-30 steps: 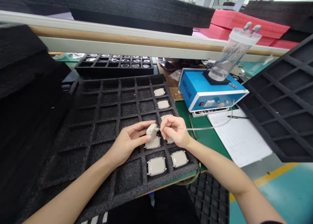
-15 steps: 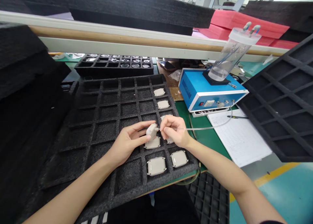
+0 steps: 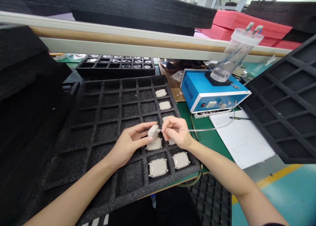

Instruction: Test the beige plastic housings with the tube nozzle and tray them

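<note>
Casing [image 3: 152,132], beige and rounded, stands tilted near the centre of the frame, clamped between the thumb and fingers of the left hand [image 3: 128,142]; its face is turned too far aside to make out; the right hand [image 3: 176,132], just to its right, is pinched on a clear tube [image 3: 207,130], covering a short stretch of it; the tube's tip meets the casing's side, though whether it goes in or merely touches I cannot tell; the hands are close but apart; below them a black foam tray [image 3: 180,178] carries other casings [image 3: 158,167], two partly hidden by the right hand; the tube curves to a blue machine [image 3: 214,100] at upper right, its panel markings unreadable; the sheet [image 3: 242,140] beneath bears print too fine to read; the tilted tray [image 3: 281,102] at far right and the foam stack [image 3: 27,97] at left are cut off by the frame.
</note>
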Demonstrator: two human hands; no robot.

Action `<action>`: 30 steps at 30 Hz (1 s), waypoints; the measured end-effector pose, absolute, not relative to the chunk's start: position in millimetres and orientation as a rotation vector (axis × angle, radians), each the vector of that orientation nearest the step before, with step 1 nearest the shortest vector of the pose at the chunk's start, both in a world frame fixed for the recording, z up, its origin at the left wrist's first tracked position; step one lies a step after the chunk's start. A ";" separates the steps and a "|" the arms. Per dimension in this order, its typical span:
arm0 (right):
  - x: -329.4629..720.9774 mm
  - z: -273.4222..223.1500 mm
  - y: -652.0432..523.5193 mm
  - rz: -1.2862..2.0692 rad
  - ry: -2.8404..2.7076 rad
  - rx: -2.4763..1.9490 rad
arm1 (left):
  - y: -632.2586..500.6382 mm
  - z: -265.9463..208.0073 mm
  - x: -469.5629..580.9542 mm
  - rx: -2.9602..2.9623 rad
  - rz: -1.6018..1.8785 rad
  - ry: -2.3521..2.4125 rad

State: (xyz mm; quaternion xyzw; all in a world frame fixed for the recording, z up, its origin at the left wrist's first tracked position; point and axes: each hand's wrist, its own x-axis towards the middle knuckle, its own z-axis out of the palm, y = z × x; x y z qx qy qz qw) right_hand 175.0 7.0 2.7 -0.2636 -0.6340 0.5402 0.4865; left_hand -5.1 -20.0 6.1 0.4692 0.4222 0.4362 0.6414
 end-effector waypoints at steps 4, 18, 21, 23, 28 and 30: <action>175.3 1.7 6.1 1.303 -1.548 -0.637 | -19.9 5.7 -4.7 1.069 1.004 0.957; 176.0 -1.6 15.6 1.137 -1.144 -0.773 | 0.3 13.5 -3.9 1.427 1.073 1.414; 175.6 1.1 12.1 1.130 -1.183 -0.773 | 19.0 15.6 -4.8 1.845 0.817 1.571; 175.6 2.4 10.5 1.124 -1.199 -0.772 | 28.3 15.0 -4.9 1.941 0.715 1.572; 177.1 1.9 9.9 1.156 -1.231 -0.759 | 28.6 11.2 -1.8 2.175 0.650 1.667; 178.0 0.3 9.8 1.158 -1.239 -0.760 | 20.5 11.5 0.4 2.278 0.618 1.728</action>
